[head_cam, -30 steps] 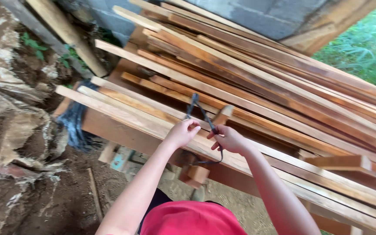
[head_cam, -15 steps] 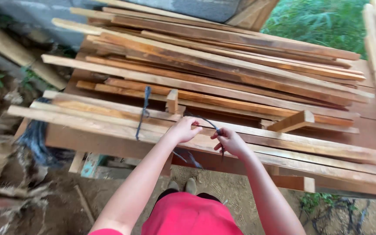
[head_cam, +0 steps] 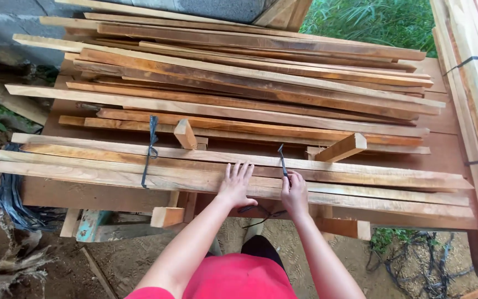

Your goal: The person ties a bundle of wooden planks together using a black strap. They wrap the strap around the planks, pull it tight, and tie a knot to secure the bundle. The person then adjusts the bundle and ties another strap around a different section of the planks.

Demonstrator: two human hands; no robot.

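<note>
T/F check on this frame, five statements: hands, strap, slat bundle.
1. The left hand lies flat on the slat bundle. True.
2. The right hand is empty. False: it grips a dark strap.
3. Another strap already wraps the bundle to the left. True.
4. The slats are metal. False: wood.
5. Both hands are gloved. False: bare.

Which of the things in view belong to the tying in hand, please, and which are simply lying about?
In use: left hand flat on the front bundle of slats; right hand gripping the black strap; tied strap further left.

Lying about: stacked planks; short wood blocks; loose straps on ground.
</note>
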